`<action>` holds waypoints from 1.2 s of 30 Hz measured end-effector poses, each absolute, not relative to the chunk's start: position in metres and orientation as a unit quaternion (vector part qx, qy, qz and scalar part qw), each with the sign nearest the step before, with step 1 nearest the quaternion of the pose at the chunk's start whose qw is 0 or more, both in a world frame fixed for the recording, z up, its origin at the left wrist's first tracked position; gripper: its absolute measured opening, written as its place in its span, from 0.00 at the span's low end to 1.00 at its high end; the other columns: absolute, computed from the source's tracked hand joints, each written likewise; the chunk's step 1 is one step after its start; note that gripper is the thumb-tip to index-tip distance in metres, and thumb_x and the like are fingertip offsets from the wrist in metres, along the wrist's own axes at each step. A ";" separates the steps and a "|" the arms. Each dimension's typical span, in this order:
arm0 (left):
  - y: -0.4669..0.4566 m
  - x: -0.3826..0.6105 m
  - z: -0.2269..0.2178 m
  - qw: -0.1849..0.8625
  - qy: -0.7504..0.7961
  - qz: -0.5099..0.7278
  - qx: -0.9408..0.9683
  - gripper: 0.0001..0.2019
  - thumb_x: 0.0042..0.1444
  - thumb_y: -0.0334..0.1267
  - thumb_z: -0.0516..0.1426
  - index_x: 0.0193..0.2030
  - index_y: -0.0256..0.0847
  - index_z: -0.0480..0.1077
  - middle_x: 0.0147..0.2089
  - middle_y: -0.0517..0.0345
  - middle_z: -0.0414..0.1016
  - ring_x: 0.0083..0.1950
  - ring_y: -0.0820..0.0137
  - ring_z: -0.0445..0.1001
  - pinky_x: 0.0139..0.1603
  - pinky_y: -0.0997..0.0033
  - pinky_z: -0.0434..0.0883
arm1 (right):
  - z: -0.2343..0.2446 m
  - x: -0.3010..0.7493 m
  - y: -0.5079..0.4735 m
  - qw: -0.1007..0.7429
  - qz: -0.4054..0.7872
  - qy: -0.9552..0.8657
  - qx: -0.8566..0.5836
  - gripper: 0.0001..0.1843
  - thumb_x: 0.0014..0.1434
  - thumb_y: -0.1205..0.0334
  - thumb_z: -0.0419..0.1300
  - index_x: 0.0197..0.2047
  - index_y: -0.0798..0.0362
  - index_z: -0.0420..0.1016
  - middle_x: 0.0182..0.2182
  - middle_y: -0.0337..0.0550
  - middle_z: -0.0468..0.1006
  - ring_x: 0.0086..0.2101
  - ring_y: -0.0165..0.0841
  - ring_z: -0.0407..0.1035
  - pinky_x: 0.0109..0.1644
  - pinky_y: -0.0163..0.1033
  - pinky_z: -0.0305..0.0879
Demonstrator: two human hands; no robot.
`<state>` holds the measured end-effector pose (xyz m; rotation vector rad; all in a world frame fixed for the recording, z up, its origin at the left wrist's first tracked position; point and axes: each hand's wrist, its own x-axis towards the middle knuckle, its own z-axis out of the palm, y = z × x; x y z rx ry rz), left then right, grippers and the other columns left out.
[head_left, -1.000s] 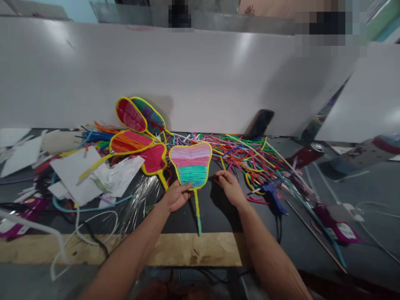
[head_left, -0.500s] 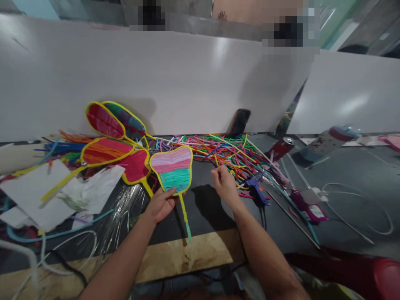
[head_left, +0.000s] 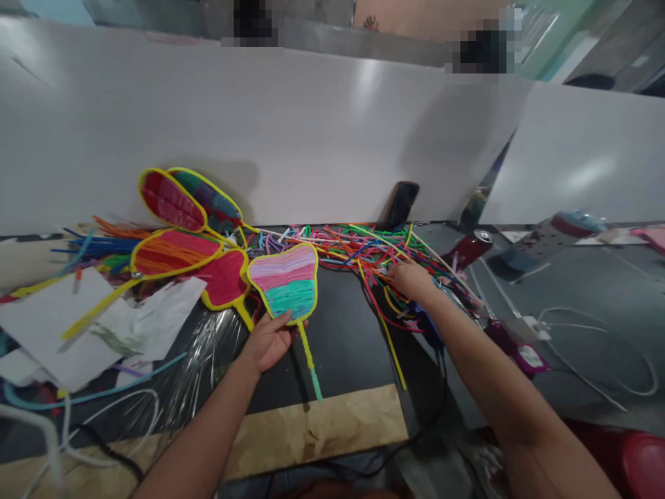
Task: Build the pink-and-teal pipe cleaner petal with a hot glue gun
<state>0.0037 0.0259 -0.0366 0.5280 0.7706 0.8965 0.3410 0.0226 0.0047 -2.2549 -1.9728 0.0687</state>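
A paddle-shaped fan of pipe cleaners [head_left: 285,281], banded lilac, pink and teal with a yellow border, is held by my left hand [head_left: 271,341]. My thumb lies on its lower front, fingers behind; its yellow handle, teal at the tip, points toward me. My right hand [head_left: 411,281] reaches into the heap of loose coloured pipe cleaners [head_left: 337,244], fingers bent together and their tips hidden. A blue glue gun [head_left: 429,326] lies partly under my right wrist. One long yellow pipe cleaner [head_left: 387,329] trails out of the heap toward the table's front.
Several similar fans [head_left: 174,253] lie at the left beside paper sheets [head_left: 62,333] and clear plastic strips. A phone [head_left: 402,203] leans on the white partition [head_left: 312,138]. A red can [head_left: 474,246], a bottle [head_left: 553,232] and white cables [head_left: 597,324] are at the right.
My right hand has moved right and away from me, from above the bare table to the pipe cleaner heap. The left hand and its fan have stayed nearly still.
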 end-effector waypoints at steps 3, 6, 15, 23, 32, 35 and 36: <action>0.026 0.004 -0.036 0.800 0.357 0.423 0.232 0.21 0.53 0.25 0.59 0.54 0.42 0.69 0.40 0.56 0.81 0.37 0.69 0.79 0.41 0.67 0.79 | 0.021 0.346 0.028 0.028 0.009 -0.630 -0.776 0.09 0.54 0.67 0.58 0.26 0.53 0.78 0.24 0.48 0.78 0.29 0.34 0.71 0.36 0.36 0.60; 0.027 0.005 -0.036 0.805 0.352 0.417 0.235 0.21 0.53 0.26 0.60 0.55 0.41 0.69 0.40 0.55 0.81 0.37 0.68 0.79 0.42 0.66 0.79 | 0.053 0.355 0.029 0.019 -0.032 -0.598 -0.801 0.14 0.59 0.62 0.52 0.36 0.52 0.80 0.32 0.52 0.80 0.31 0.38 0.72 0.33 0.37 0.58; 0.026 0.006 -0.032 0.807 0.350 0.422 0.218 0.22 0.51 0.25 0.61 0.54 0.42 0.70 0.39 0.55 0.81 0.35 0.68 0.79 0.40 0.66 0.79 | 0.096 0.370 0.019 0.154 -0.160 -0.512 -0.830 0.18 0.59 0.59 0.50 0.42 0.51 0.80 0.34 0.48 0.81 0.32 0.38 0.72 0.31 0.36 0.56; 0.026 0.005 -0.033 0.813 0.327 0.427 0.225 0.23 0.49 0.25 0.63 0.54 0.43 0.70 0.40 0.54 0.81 0.35 0.67 0.79 0.36 0.67 0.79 | 0.101 0.388 -0.004 0.307 -0.007 -0.472 -0.827 0.11 0.49 0.65 0.55 0.32 0.54 0.78 0.21 0.39 0.77 0.21 0.30 0.65 0.27 0.34 0.59; 0.019 0.002 -0.030 0.807 0.342 0.423 0.231 0.24 0.44 0.28 0.67 0.50 0.40 0.72 0.38 0.54 0.81 0.35 0.67 0.79 0.36 0.68 0.79 | 0.123 0.387 -0.029 0.491 -0.058 -0.358 -0.792 0.12 0.57 0.61 0.52 0.40 0.58 0.72 0.16 0.31 0.62 0.17 0.26 0.54 0.20 0.31 0.49; 0.014 -0.003 -0.019 0.787 0.343 0.445 0.254 0.24 0.41 0.31 0.69 0.49 0.42 0.73 0.39 0.55 0.81 0.37 0.66 0.79 0.40 0.65 0.79 | 0.109 0.390 -0.025 0.501 -0.051 -0.363 -0.784 0.14 0.59 0.60 0.50 0.42 0.58 0.70 0.17 0.31 0.60 0.16 0.26 0.54 0.20 0.32 0.50; 0.013 -0.006 -0.014 0.777 0.341 0.462 0.258 0.25 0.41 0.31 0.69 0.49 0.43 0.73 0.40 0.56 0.81 0.38 0.66 0.79 0.41 0.65 0.79 | 0.103 0.392 -0.023 0.497 -0.043 -0.369 -0.785 0.14 0.59 0.60 0.49 0.42 0.58 0.70 0.16 0.31 0.60 0.16 0.26 0.55 0.20 0.32 0.51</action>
